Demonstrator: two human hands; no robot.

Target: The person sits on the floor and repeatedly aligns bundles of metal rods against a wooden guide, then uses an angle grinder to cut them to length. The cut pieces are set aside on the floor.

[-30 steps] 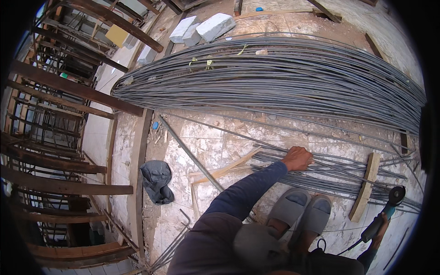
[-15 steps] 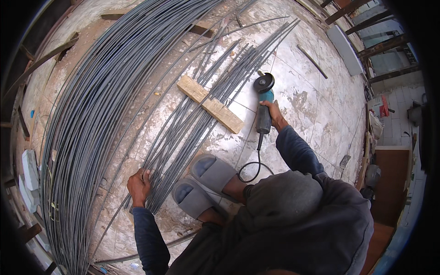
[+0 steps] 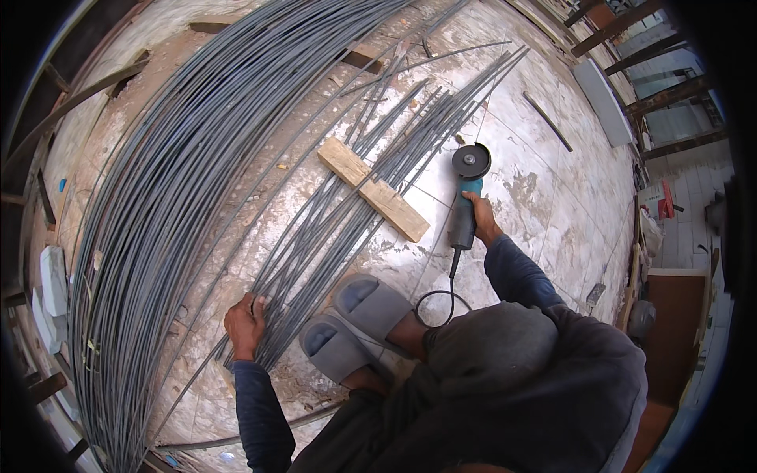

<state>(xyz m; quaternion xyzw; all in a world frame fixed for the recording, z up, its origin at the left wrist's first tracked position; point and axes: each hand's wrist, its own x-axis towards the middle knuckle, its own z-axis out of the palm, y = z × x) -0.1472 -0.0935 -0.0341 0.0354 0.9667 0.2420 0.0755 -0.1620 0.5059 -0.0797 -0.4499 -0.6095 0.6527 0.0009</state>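
My right hand point(image 3: 483, 217) is wrapped round the body of a teal and black angle grinder point(image 3: 464, 225). The grinder's dark round disc points away from me, and its black cord loops back toward my leg. At the near end of a bundle of cut steel rods point(image 3: 327, 229), my left hand point(image 3: 245, 325) is closed on the rods along the left side; its fingertips are partly hidden. Across the bundle lies a short wooden board point(image 3: 374, 189), with rods passing beneath it and one over a notch in its middle.
A large curved heap of long steel rods point(image 3: 181, 158) fills the left. My feet in grey slides point(image 3: 374, 307) stand right beside the cut bundle. A loose short rod point(image 3: 547, 121) lies on the stained tile floor point(image 3: 568, 205). Pale blocks point(image 3: 54, 280) sit at the far left.
The whole view has shifted slightly. The grinder has tilted a little, so more of its disc's flat face shows. My left hand stays at the rods' near end.
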